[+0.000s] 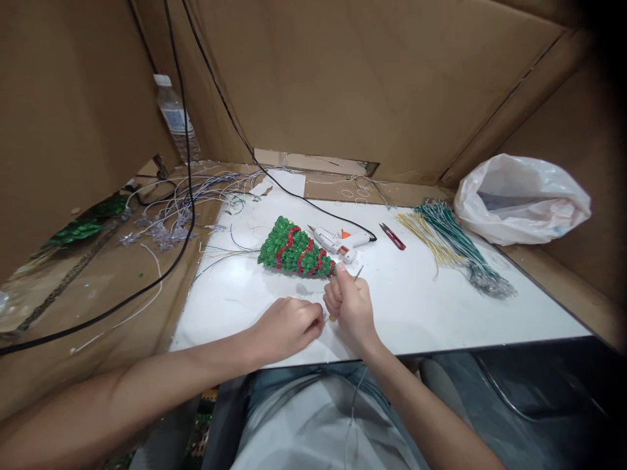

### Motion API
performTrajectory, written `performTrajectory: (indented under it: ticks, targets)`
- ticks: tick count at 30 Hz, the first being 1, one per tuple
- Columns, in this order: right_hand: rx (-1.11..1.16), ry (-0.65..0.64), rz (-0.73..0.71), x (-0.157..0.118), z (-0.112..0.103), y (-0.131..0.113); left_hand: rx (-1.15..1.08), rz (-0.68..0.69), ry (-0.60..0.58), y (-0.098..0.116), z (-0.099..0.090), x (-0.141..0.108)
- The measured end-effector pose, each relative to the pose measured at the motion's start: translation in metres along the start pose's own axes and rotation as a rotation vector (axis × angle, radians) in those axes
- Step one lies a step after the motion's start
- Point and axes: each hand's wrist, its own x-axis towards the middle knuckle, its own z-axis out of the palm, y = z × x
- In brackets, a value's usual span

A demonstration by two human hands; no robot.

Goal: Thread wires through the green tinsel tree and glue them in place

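A small green tinsel Christmas tree (pixel 296 251) wound with red garland lies on its side on the white board, its tip pointing toward my right hand (pixel 350 303). That hand is closed in a fist just below the tip, thumb on top. Out of the fist pokes a thin dark point (pixel 360 271), and a small yellowish bit shows at its lower side; what it holds is mostly hidden. My left hand (pixel 291 326) is closed beside it, knuckles up, fingertips close to the right fist. Whatever its fingers pinch is too small to name. Behind the tree lies a white glue gun (pixel 337 243).
Red-handled thread snips (pixel 392 236) lie right of the glue gun. Yellow wires (pixel 426 238) and green wires (pixel 453 238) are bundled farther right, by a white plastic bag (pixel 519 225). Star lights (pixel 166 232), a water bottle (pixel 177 121) and a hanging black cable (pixel 189 170) are at left.
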Motion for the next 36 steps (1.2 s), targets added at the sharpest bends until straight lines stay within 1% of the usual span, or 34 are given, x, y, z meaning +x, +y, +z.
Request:
performTrajectory:
  ticks: [3, 9, 14, 17, 20, 22, 24, 25, 26, 29, 31, 33, 36]
  targets:
    - [0.019, 0.003, -0.004, 0.0, 0.001, -0.001, -0.004, 0.0, 0.011, 0.0, 0.0, 0.0]
    - [0.008, -0.013, -0.014, 0.0, -0.001, 0.0, -0.02, -0.014, -0.007, 0.001, -0.001, 0.0]
    - [0.001, -0.015, -0.051, -0.002, -0.002, 0.002, -0.034, -0.027, -0.019, 0.001, -0.002, 0.0]
    - [-0.019, -0.02, -0.03, -0.002, -0.001, 0.004, -0.043, -0.037, -0.019, 0.001, -0.002, 0.0]
    - [-0.032, 0.004, -0.026, -0.001, -0.004, 0.001, -0.107, -0.059, -0.021, 0.002, -0.004, 0.0]
    - [-0.074, 0.042, -0.048, 0.003, -0.011, -0.006, -0.204, -0.099, -0.029, 0.002, -0.006, 0.0]
    - [-0.203, 0.077, -0.071, 0.009, -0.026, -0.016, -0.331, -0.158, -0.039, 0.002, -0.008, 0.001]
    - [-0.313, 0.089, -0.073, 0.012, -0.036, -0.021, -0.398, -0.192, -0.041, 0.001, -0.009, 0.002]
    - [-0.462, 0.099, -0.069, 0.015, -0.047, -0.026, -0.465, -0.231, -0.043, -0.001, -0.01, 0.003]
    - [-1.012, 0.204, -0.134, 0.026, -0.082, -0.037, -0.669, -0.36, -0.07, -0.007, -0.012, 0.008]
    - [-1.259, 0.279, -0.111, 0.032, -0.102, -0.04, -0.785, -0.412, -0.094, -0.012, -0.013, 0.011]
    - [-1.402, 0.313, -0.055, 0.038, -0.118, -0.04, -0.864, -0.425, -0.103, -0.016, -0.014, 0.012]
    - [-1.535, 0.277, -0.035, 0.045, -0.132, -0.037, -0.921, -0.436, -0.104, -0.018, -0.017, 0.012]
